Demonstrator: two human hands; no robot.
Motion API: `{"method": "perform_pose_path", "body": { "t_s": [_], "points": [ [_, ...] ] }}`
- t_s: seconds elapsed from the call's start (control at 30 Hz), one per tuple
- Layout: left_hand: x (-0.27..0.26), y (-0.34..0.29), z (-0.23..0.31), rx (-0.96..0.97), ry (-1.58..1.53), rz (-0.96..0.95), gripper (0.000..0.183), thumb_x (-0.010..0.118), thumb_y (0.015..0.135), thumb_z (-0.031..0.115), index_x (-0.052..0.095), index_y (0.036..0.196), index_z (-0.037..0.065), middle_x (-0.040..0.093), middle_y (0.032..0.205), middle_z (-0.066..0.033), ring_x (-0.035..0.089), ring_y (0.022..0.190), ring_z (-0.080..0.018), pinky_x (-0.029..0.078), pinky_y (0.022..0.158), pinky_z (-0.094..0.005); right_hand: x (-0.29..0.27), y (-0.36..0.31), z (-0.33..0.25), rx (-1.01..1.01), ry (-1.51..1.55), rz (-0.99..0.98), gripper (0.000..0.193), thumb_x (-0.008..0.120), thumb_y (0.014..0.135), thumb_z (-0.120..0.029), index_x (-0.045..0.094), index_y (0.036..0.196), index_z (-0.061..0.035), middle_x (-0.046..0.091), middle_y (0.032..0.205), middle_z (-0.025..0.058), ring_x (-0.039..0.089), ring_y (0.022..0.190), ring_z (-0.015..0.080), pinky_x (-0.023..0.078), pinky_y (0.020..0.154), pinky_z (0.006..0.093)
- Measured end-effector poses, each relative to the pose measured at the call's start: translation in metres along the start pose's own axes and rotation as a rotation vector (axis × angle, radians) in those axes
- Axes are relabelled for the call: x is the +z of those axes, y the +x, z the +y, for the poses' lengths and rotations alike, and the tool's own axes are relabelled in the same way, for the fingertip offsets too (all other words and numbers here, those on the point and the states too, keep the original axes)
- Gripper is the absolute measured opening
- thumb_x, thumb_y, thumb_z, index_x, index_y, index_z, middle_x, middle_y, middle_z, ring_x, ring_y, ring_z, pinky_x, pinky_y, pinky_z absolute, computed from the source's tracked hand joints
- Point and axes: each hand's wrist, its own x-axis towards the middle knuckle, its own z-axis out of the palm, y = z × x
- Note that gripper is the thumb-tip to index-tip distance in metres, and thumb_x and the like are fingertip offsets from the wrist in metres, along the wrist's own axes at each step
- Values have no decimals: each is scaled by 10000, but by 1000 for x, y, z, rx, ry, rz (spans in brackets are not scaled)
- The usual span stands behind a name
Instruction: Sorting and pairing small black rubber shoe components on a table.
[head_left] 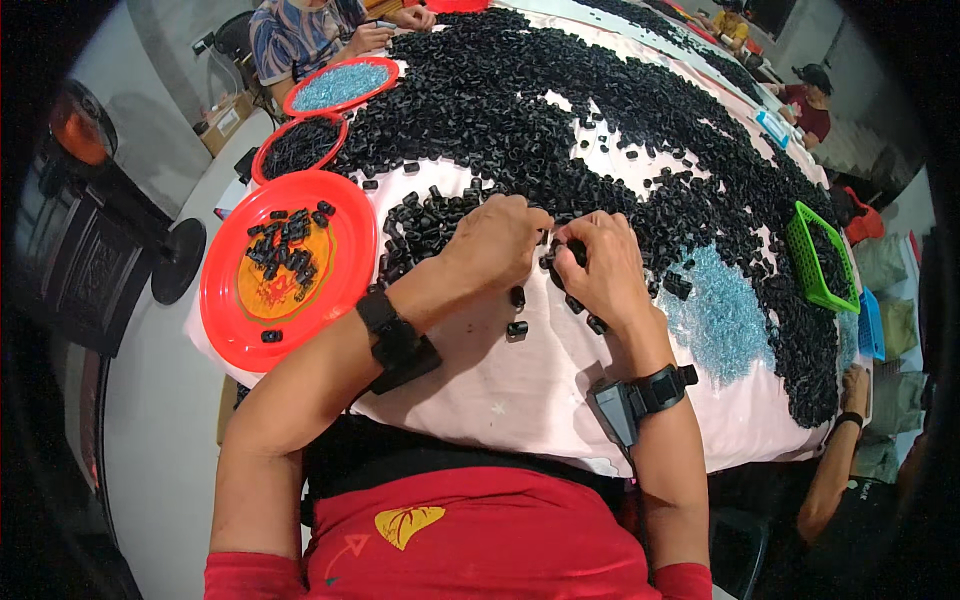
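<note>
Over the near part of the cloth, my left hand (497,243) and my right hand (608,268) almost meet at the fingertips. A small black plastic piece (574,250) shows between the right thumb and fingers, which are closed on it. My left fingers are pinched together beside it; what they hold is too small or hidden to name. Just below the hands, a few loose black pieces (516,330) lie on the pink cloth (470,385). A large heap of similar black pieces (470,110) spreads beyond. Dark devices are strapped to both wrists.
A red plate (228,290) with some black pieces is at my left. Behind it are a red dish of dark thin parts (300,145) and one of clear bluish bits (345,87). More clear bits (722,315) and a green basket (822,260) lie right. Other people sit around the table.
</note>
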Motion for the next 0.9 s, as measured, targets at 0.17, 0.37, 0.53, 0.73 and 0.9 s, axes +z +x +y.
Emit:
{"method": "perform_pose_path", "body": {
  "t_s": [0.17, 0.37, 0.53, 0.73, 0.9],
  "points": [
    [-4, 5, -4, -50, -132, 48, 233, 611, 905, 134, 754, 1074, 61, 646, 904, -201, 644, 924, -386, 512, 827, -478, -6, -4, 2, 18, 54, -16, 198, 669, 816, -188, 741, 904, -26, 658, 913, 147, 573, 921, 330, 453, 860, 436],
    [4, 11, -1, 150, -13, 41, 200, 653, 874, 116, 779, 1025, 78, 631, 898, -135, 626, 957, -348, 512, 841, -442, -9, -9, 3, 63, 75, 12, 179, 667, 827, -171, 735, 899, -22, 653, 891, 148, 572, 901, 332, 454, 861, 436],
    [6, 18, 3, 196, 145, 10, 138, 633, 853, 108, 763, 893, 80, 646, 958, -123, 618, 981, -320, 517, 869, -425, -9, -12, 5, 40, 71, 40, 163, 670, 827, -145, 738, 904, -17, 694, 957, 161, 602, 930, 358, 470, 896, 448],
    [4, 13, 3, 104, 2, 52, 98, 651, 913, 156, 670, 923, 60, 657, 967, -147, 632, 958, -348, 528, 851, -451, -12, -15, 3, 33, 86, 38, 124, 683, 828, -102, 709, 894, 0, 674, 914, 161, 596, 912, 359, 463, 850, 438],
    [-13, 6, 3, -44, -374, 185, 125, 650, 935, 160, 633, 937, 36, 691, 878, -134, 681, 765, -304, 549, 704, -406, -13, -15, 2, 31, 89, 27, 141, 697, 834, -109, 710, 923, 0, 673, 919, 154, 594, 923, 358, 467, 860, 441]
  ]
}}
